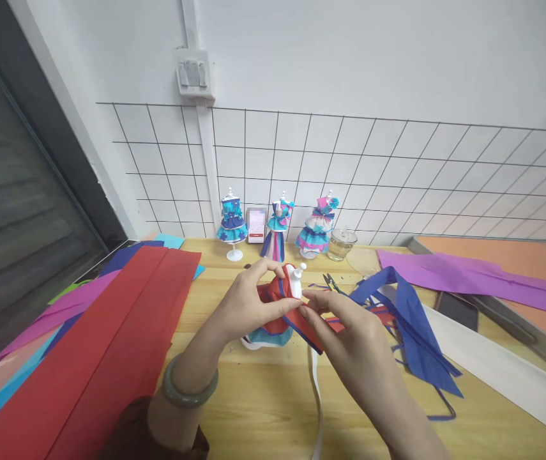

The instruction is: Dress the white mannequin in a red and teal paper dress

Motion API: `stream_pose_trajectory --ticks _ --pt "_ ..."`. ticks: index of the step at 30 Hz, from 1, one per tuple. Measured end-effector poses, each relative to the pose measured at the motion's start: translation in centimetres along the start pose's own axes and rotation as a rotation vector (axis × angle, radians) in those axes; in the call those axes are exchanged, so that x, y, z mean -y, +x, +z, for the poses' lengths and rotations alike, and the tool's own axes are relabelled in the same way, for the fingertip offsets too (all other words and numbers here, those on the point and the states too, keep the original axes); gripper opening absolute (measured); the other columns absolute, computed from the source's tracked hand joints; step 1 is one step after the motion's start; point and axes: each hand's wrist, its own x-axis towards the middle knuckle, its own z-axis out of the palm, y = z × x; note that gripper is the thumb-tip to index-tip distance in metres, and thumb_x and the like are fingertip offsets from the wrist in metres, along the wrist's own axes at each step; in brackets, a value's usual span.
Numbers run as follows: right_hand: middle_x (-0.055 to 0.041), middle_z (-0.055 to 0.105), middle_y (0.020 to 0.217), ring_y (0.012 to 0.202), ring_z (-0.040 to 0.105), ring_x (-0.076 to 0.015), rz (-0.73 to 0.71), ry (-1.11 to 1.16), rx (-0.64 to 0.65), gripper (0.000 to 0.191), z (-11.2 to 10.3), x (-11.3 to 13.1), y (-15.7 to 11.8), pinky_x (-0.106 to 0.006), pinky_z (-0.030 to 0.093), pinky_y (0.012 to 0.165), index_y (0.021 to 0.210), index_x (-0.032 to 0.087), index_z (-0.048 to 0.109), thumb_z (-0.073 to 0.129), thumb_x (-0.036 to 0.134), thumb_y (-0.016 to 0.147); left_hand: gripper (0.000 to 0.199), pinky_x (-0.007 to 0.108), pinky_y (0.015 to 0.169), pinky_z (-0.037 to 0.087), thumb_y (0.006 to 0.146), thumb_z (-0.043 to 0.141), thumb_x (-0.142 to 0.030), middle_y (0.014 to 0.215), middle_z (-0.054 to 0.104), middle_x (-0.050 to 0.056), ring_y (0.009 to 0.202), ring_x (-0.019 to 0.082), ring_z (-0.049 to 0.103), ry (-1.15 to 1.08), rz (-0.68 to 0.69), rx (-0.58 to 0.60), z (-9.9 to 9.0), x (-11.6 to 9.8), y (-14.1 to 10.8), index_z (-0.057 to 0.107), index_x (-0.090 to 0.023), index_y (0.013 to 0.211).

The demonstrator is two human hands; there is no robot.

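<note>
A small white dress form [296, 281] leans to the right in the middle of the table, wearing a red and blue dress over a turquoise skirt [273, 337]. My left hand [248, 297] wraps round the dressed torso from the left, fingers and thumb closed on it. Between the thumb and fingers of my right hand [344, 319] is a red strip with a dark blue edge [305, 329], which meets the dress at the bodice. A narrow white ribbon [317, 396] trails toward the table's front edge.
Red sheets [110, 332] and other coloured sheets cover the left side. Blue strips [416, 332], scissors [333, 283], a phone [458, 310] and purple material [474, 278] lie right. Behind stand three dressed miniature forms [232, 220], an upright phone [256, 225] and a glass cup [342, 244].
</note>
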Motion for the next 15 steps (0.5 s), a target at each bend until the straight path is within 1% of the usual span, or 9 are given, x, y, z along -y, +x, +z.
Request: stream_pose_trajectory --ticks 4,10,12,15 --pt "-0.0038 0.074 0.084 0.074 0.069 -0.0186 0.005 0.086 -0.040 0.014 0.0 0.4 0.0 -0.029 0.054 0.063 0.092 0.021 0.067 0.056 0.021 0.084 0.027 0.029 0.084 0.044 0.072 0.069 -0.032 0.099 0.059 0.001 0.095 0.017 0.057 -0.030 -0.011 0.017 -0.2 0.6 0.1 0.051 -0.021 0.090" --pt "-0.0030 0.074 0.078 0.066 0.069 -0.0175 0.046 0.101 -0.137 0.018 -0.3 0.4 -0.3 -0.027 0.055 0.057 0.097 0.019 0.067 0.059 0.022 0.081 0.025 0.031 0.089 0.041 0.073 0.068 -0.029 0.098 0.058 0.001 0.097 0.018 0.055 -0.072 -0.021 0.008 -0.3 1.1 0.1 0.052 -0.021 0.090" --pt "-0.0031 0.074 0.078 0.067 0.069 -0.0176 0.048 0.114 -0.149 0.017 -0.3 0.3 -0.4 -0.026 0.055 0.056 0.096 0.019 0.067 0.060 0.022 0.081 0.025 0.031 0.090 0.041 0.072 0.069 -0.027 0.097 0.058 0.001 0.098 0.017 0.055 -0.125 -0.015 0.019 -0.3 1.2 0.2 0.052 -0.021 0.090" --pt "-0.0034 0.074 0.085 0.074 0.070 -0.0182 0.038 0.168 -0.155 0.014 -0.4 0.4 -0.5 -0.026 0.056 0.058 0.094 0.021 0.066 0.060 0.021 0.081 0.024 0.030 0.090 0.041 0.073 0.068 -0.027 0.096 0.057 0.002 0.098 0.017 0.055 -0.238 -0.004 0.058 -0.2 1.5 0.3 0.052 -0.021 0.090"
